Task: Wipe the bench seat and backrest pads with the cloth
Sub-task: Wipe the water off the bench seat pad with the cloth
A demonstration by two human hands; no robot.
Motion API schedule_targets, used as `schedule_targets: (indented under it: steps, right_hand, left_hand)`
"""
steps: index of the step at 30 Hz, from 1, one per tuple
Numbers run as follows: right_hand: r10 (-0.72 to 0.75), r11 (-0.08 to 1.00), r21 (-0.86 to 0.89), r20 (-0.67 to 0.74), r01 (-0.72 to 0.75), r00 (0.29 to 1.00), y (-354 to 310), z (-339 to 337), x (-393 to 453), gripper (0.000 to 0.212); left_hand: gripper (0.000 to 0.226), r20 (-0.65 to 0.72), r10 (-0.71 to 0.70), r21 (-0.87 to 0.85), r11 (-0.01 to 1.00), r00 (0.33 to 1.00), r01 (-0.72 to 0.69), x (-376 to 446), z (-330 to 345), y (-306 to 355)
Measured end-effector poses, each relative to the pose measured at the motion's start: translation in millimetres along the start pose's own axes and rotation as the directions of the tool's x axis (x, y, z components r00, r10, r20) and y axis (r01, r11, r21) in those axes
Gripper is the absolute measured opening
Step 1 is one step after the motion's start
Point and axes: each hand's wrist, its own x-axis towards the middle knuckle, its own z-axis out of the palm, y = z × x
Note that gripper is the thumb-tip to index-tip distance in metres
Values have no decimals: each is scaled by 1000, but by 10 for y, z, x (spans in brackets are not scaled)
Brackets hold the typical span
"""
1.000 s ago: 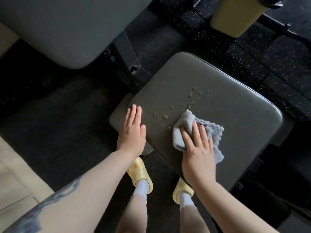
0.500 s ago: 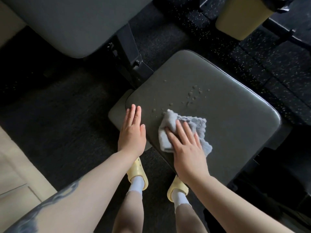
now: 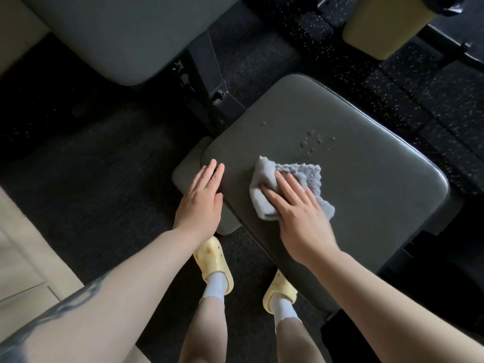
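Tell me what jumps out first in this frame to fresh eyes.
The right hand pressed flat on a crumpled grey cloth near the front of the dark seat pad. Just beyond the cloth sits a cluster of water droplets, not yet wiped. The left hand rests flat on the pad's left corner.

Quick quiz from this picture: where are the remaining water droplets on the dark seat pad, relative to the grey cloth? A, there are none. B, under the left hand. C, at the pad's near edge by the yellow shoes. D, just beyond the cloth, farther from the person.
D: the water droplets bead on the dark padded seat pad just past the far edge of the crumpled grey cloth pressed flat by the right hand.
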Motion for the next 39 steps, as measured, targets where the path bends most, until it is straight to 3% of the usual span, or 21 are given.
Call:
schedule_targets:
  steps: [2,6,9,13,15,19,22,24,26,29,34,36,39]
  right_hand:
    - [15,1000,-13,-59,-16,998,328,-40,-320,59]
    - [202,979,37,-165,-199,965,490,-4,-1061,52]
    - [113,993,41,-125,-109,986,303,120,-1129,52]
    - [-77,997,5,11,77,997,429,-73,-369,61]
    - [-62,997,-36,6,63,998,513,-170,-78,62]
    - [71,997,5,-92,-71,993,482,-61,-488,68]
    - [30,999,42,-94,-26,995,391,85,-925,57]
    - [-42,998,49,-39,44,998,341,101,-823,55]
    - [-203,979,14,93,203,975,258,34,-497,57]
    - [-330,936,-62,182,346,926,278,-128,86,70]
    - [-133,990,-41,3,133,991,476,-191,-228,66]
    - [-236,970,-39,57,239,970,435,-51,-522,64]
    - [-433,887,-72,207,455,877,364,-54,-266,69]
  left_hand:
    - [58,-1,-17,-12,1000,1000,17,-10,18,37]
    - [59,-50,-143,-175,976,988,133,-231,231,267]
    - [68,-95,-184,-268,951,978,153,-586,529,527]
    - [76,-114,-264,-371,906,958,205,-878,922,850]
    - [76,-126,-321,-408,879,939,246,-899,1048,1006]
    - [78,-196,-389,-343,887,900,308,-938,1160,1160]
    - [74,-186,-338,-342,903,922,262,-1004,1257,1051]
    - [75,-197,-302,-263,933,933,246,-1030,1328,957]
    - [80,-186,-294,-163,950,938,266,-1027,1341,927]
    - [78,-199,-299,-199,945,933,260,-1015,1264,988]
    - [77,-190,-264,-136,961,946,241,-1006,1195,945]
    - [78,-193,-246,-151,964,950,219,-1007,1200,925]
    - [83,-200,-223,-138,970,954,198,-993,1213,873]
